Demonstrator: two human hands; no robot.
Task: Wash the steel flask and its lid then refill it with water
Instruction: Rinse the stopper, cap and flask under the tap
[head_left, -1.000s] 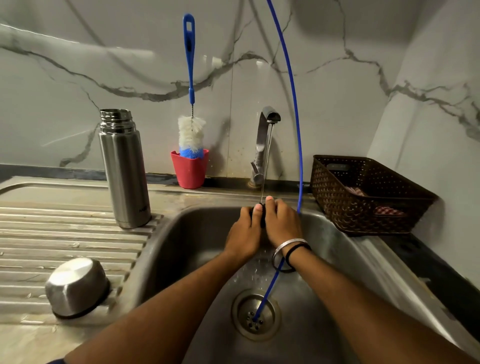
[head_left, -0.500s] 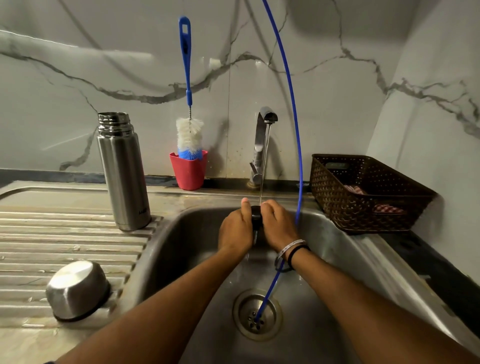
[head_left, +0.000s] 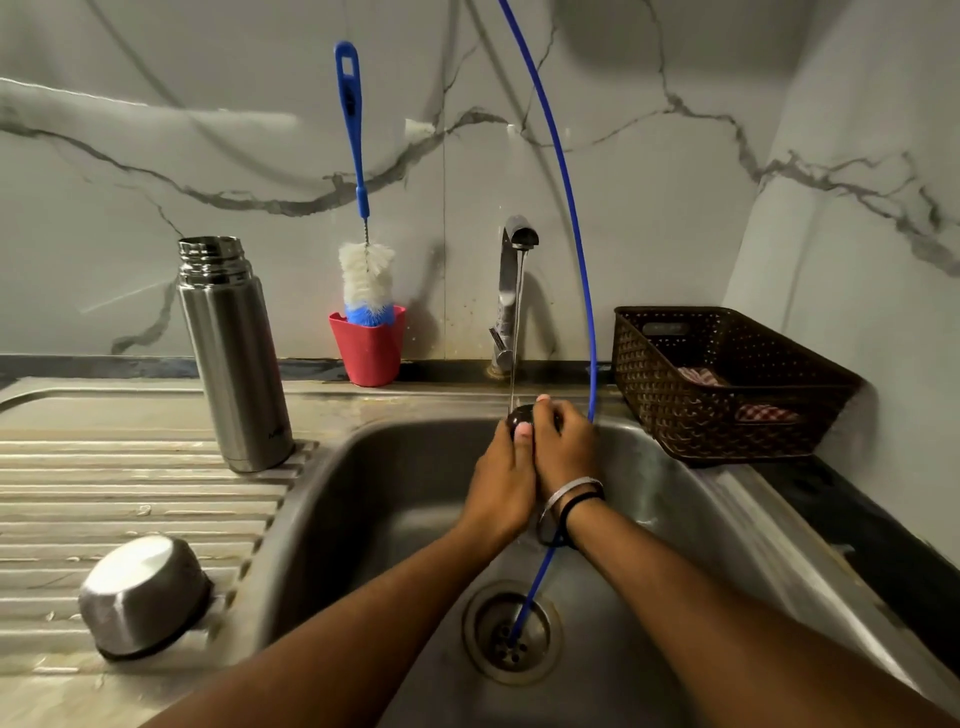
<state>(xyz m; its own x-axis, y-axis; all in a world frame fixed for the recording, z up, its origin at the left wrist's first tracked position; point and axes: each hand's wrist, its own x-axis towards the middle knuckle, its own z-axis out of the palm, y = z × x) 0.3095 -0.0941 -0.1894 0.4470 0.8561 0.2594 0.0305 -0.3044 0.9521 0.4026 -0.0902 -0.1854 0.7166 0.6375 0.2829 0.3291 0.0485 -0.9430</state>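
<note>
**Head view: both hands work a small dark stopper under the tap**

Head camera looks down into a steel sink (head_left: 363, 493). Compared with half a second ago, the hands have closed together: then a gap showed the dark piece between them, now the left hand (head_left: 501, 486) and right hand (head_left: 566, 452) press side by side, fingers curled round the small dark stopper (head_left: 521, 414). The left thumb now lies across its near face, where before it pointed up. The thin stream from the tap (head_left: 511, 291) falls onto the top of the stopper, as before. The right wrist carries a silver bangle and a black band.

The steel flask (head_left: 234, 353) stands upright and uncapped on the ribbed draining board (head_left: 130, 499) at the left, well apart from the hands. Its steel cup lid (head_left: 143, 595) lies mouth down nearer the camera on the same board. Neither has moved.

Behind the sink a red cup (head_left: 369, 348) holds a bottle brush (head_left: 363, 249) with a blue handle, standing against the marble wall (head_left: 649, 208). A blue tube (head_left: 571, 208) curves down from above into the drain (head_left: 511, 631). A brown woven basket (head_left: 727, 384) holding checked cloth sits on the bench to the right, at the corner.
</note>
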